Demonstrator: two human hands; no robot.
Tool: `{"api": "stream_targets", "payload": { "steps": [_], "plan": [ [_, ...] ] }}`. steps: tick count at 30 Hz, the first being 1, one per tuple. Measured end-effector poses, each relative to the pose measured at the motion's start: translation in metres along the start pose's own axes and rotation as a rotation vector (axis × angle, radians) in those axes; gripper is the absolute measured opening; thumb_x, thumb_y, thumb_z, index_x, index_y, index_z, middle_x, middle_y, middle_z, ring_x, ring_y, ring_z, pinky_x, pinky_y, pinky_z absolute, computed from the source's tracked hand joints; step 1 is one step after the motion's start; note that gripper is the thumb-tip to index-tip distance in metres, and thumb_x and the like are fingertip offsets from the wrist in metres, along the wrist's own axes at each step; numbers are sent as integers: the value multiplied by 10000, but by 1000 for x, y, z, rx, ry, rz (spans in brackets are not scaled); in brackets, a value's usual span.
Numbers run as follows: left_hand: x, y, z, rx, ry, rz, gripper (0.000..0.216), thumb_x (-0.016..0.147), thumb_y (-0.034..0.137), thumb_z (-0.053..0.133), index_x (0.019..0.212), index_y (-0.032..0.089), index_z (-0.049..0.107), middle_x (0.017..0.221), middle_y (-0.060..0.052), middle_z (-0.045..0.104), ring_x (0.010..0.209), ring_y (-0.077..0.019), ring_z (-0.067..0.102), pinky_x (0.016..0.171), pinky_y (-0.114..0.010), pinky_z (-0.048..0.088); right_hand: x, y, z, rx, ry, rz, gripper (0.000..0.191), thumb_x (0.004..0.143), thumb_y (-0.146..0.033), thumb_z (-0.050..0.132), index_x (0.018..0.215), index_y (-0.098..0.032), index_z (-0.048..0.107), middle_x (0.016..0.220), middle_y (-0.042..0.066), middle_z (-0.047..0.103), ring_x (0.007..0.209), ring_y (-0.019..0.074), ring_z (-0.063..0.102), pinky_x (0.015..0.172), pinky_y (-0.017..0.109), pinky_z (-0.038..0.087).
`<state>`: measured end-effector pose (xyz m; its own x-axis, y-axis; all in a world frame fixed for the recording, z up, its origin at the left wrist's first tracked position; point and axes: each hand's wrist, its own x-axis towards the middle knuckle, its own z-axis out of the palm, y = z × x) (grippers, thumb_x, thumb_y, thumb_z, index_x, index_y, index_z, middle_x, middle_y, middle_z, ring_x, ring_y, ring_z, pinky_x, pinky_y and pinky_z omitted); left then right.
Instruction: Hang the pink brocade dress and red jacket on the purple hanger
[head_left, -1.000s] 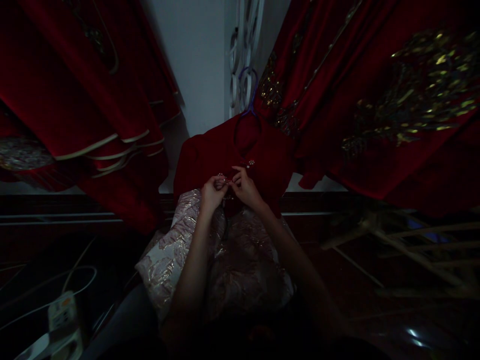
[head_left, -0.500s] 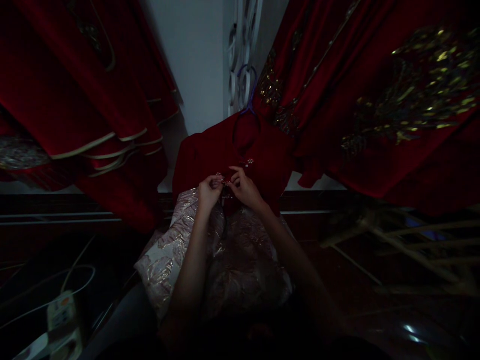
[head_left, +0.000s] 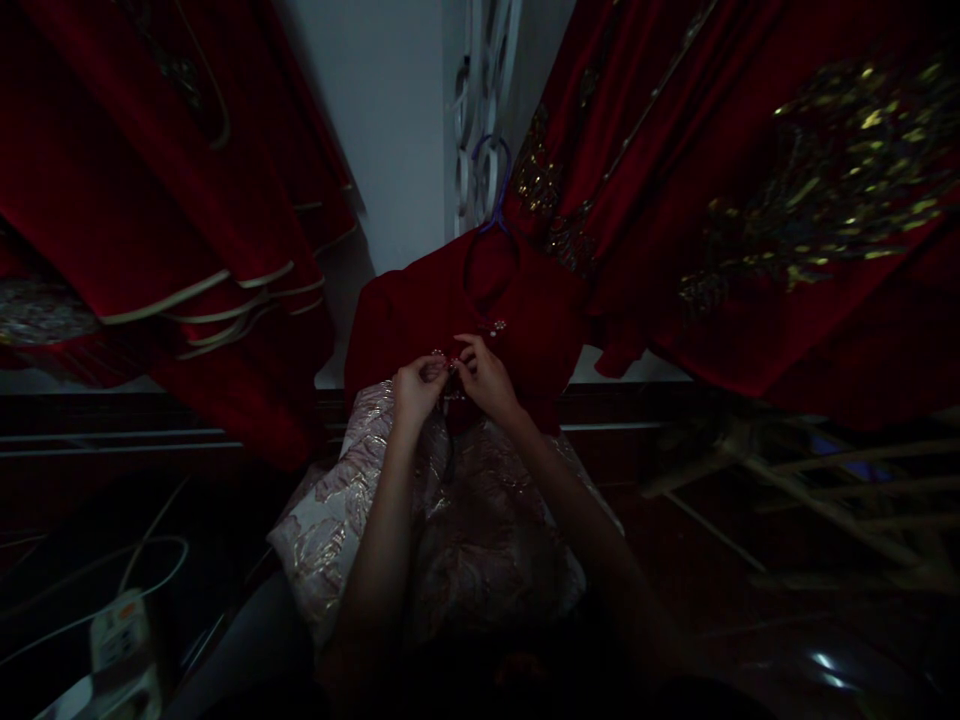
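Observation:
A red garment (head_left: 409, 305) on a purple hanger (head_left: 496, 190) lies before me, its lower part a pale, shiny brocade skirt (head_left: 337, 520). My left hand (head_left: 417, 388) and my right hand (head_left: 486, 378) meet at its front, fingertips pinched close together on a small beaded fastening (head_left: 452, 366). Just above them on the red cloth sits a beaded ornament (head_left: 499, 326). More beads show by my left fingertips and below the hands. In this dim light the fastening's exact form between my fingers is hard to make out.
Red garments with pale trim (head_left: 187, 300) hang at the left. Another red garment with gold sequins (head_left: 840, 180) hangs at the right. A white scrolled metal piece (head_left: 480, 100) stands behind. A power strip (head_left: 124, 640) lies lower left, a wooden frame (head_left: 825, 480) lower right.
Both hands keep their pinch at the garment's front, the fingertips shifting only slightly. The whole view has moved a little.

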<state>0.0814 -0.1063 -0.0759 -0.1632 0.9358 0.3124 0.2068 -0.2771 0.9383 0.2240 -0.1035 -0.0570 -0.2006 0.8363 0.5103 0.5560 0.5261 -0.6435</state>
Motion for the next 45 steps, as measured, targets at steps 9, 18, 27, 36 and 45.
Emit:
{"api": "stream_targets", "payload": {
  "steps": [9,18,27,36,45],
  "plan": [
    [-3,5,-8,221,51,6,206,726,280,653,878,150,705,824,-67,736,739,-183,698,713,-284,540,4,-1,6,-21,-2,-18,327,876,-196,483,1203,-212,490,915,27,564,795,132,581,728,241,481],
    [-1,-3,-5,151,12,28,199,701,217,620,890,157,612,838,-46,694,726,-143,662,703,-252,514,1,8,-5,97,-126,-48,461,893,-173,438,1349,-224,394,1035,67,595,842,124,620,743,247,513],
    [-4,-26,-17,106,-451,-157,142,691,234,639,806,152,660,710,-36,688,649,-128,642,609,-222,494,-54,53,-72,10,-153,198,261,872,-251,483,1108,-184,571,885,34,653,570,93,584,543,210,459],
    [-22,-19,12,200,-653,-375,337,785,209,550,1121,208,523,596,2,670,403,-138,600,414,-186,397,-55,53,-55,-166,-415,191,360,863,-237,540,1221,-214,569,685,-18,633,607,111,586,584,199,396],
    [-24,-27,14,624,-536,-78,280,643,112,623,885,232,548,402,76,477,426,-170,572,529,-223,394,-61,56,-51,-242,-476,201,248,857,-233,560,1099,-215,612,692,-7,642,606,116,592,555,195,362]
  ]
}}
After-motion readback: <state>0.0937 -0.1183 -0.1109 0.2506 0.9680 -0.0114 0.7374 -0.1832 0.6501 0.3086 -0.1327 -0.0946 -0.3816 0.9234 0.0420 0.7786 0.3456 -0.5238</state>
